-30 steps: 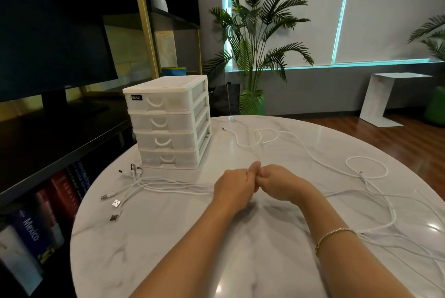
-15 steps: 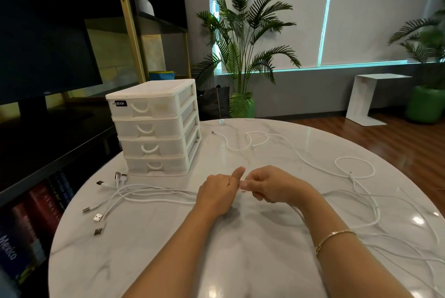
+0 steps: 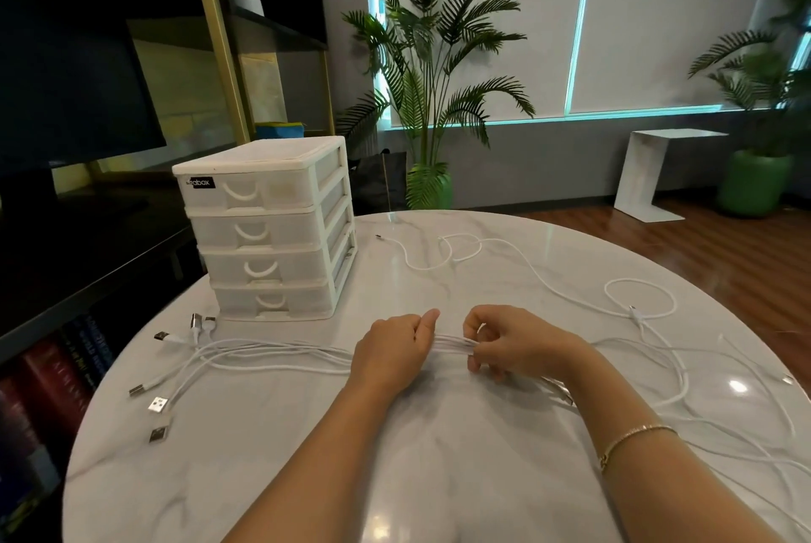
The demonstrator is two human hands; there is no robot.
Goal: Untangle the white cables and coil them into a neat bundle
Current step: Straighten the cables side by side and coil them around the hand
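Both the left hand (image 3: 395, 345) and right hand (image 3: 504, 342) gripped the gathered white cables (image 3: 452, 342) mid-straightening; next, the loose lengths trailing right probably needed drawing in before coiling
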